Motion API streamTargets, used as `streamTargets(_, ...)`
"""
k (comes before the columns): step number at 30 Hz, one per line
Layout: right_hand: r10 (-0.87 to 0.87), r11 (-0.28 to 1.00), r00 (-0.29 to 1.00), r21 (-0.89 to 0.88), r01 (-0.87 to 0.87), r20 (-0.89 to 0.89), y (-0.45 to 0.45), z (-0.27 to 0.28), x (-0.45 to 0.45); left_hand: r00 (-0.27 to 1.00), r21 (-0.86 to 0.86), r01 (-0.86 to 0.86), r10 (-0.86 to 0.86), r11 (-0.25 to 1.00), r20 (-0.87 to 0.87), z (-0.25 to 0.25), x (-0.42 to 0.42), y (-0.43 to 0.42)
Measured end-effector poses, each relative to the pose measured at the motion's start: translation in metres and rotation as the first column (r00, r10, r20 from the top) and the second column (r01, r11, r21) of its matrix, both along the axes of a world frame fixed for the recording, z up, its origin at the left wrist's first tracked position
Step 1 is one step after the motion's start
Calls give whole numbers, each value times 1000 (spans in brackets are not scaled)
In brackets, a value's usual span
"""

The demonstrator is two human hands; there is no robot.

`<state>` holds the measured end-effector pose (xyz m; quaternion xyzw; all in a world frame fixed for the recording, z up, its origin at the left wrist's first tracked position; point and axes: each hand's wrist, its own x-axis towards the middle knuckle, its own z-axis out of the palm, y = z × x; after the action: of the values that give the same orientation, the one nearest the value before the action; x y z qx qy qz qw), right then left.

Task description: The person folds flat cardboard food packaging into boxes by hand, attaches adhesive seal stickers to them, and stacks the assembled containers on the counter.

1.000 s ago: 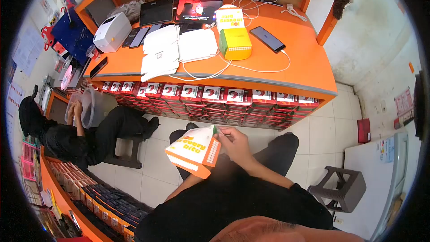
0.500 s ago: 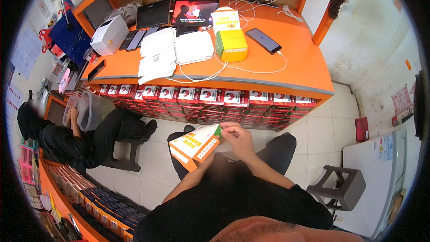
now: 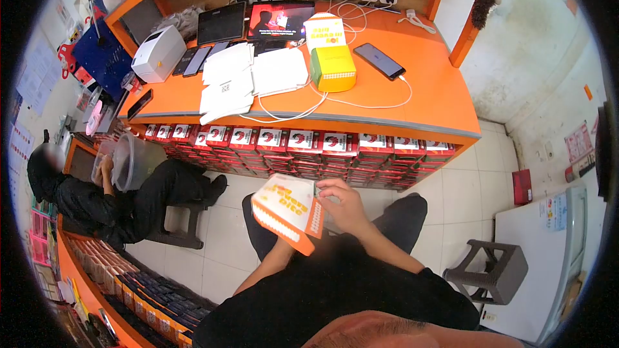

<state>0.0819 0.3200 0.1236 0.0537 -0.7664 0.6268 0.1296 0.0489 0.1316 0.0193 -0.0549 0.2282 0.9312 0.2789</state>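
A white and orange paper food box [image 3: 284,203] with yellow "every bite" lettering is held above my lap, tilted with its orange flap toward me. My left hand [image 3: 284,249] supports it from underneath; the box covers most of that hand's fingers. At the box's right edge, my right hand [image 3: 340,202] has its fingers bent and pressed against a small dark green part. A similar box [image 3: 332,67], yellow, green and white, stands on the orange desk [image 3: 425,96] ahead.
White flat cartons [image 3: 278,69], a label printer [image 3: 158,53], a charging phone [image 3: 379,60] and cables are on the desk. Red boxes [image 3: 303,140] are stacked beneath. At left sits a person [image 3: 97,196] holding a clear tub [image 3: 138,161]. A grey stool [image 3: 487,270] stands right.
The box has turned and swung slightly right, bringing its printed face and orange flap more toward me. My right hand stays at its right edge with the fingers shifted slightly.
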Motion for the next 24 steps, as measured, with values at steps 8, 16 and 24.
streamTargets(8,-54,984,998,-172,47,-40,-10,6,0,969,-344,-228,178,911,-172,36,-6,3)
streamTargets(16,-162,983,968,57,175,-193,-15,19,2,935,-527,-329,193,783,-296,48,12,10)
streamTargets(24,-179,969,945,115,217,-274,-23,5,-5,934,-542,-338,201,770,-297,46,22,24)
